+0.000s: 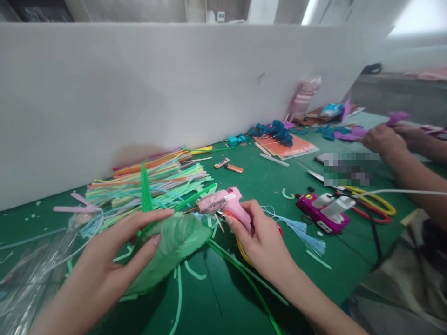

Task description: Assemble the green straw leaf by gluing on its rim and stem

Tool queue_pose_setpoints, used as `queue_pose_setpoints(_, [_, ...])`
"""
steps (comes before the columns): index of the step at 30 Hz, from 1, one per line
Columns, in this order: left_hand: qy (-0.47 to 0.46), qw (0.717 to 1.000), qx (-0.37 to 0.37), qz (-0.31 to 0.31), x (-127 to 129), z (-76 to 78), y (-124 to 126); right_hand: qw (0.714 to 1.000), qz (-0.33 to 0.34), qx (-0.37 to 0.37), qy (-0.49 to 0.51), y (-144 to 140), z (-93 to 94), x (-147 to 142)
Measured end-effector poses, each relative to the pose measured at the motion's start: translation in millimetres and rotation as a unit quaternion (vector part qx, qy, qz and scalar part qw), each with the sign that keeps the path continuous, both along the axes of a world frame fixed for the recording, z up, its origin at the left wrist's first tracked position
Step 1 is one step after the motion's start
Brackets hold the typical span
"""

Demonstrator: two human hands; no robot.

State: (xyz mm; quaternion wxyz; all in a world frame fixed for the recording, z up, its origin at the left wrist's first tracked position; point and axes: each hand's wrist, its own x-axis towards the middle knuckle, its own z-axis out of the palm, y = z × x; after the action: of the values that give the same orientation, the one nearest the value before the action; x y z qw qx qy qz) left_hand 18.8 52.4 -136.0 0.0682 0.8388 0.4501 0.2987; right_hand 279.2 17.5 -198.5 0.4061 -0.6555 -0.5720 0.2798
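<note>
Between the thumb and fingers of my left hand [122,251] is a large green artificial leaf [174,242], its ribbed surface facing up. My right hand [260,237] is wrapped round the handle of a pink glue gun [223,202]. The gun's metal nozzle points left and sits at the leaf's upper edge, close to my left fingertips; whether it touches cannot be made out. An upright bright green strip [145,190] stands just behind my left hand. Long green stems [244,274] run from near the leaf toward the front edge.
Bundled colourful strips [157,179] lie along the white partition [139,88]. On the right are a purple power strip [323,211], scissors with yellow and red handles [370,197], and a blue tassel [307,237]. A co-worker's hands [384,139] hold purple material at far right. Clear plastic wrap [38,274] lies left.
</note>
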Motion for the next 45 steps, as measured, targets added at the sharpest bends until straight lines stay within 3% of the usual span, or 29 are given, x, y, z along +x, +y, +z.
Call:
queue_pose_setpoints(24, [0.038, 0.999, 0.011, 0.015, -5, -3.5, 1, 1.0, -0.006, 0.014, -0.001, -4, -9.8, 6])
queue_pose_setpoints(45, [0.076, 0.997, 0.011, 0.022, -9, -5.6, 1, 1.0, -0.011, -0.02, 0.007, -7, -17.2, 11])
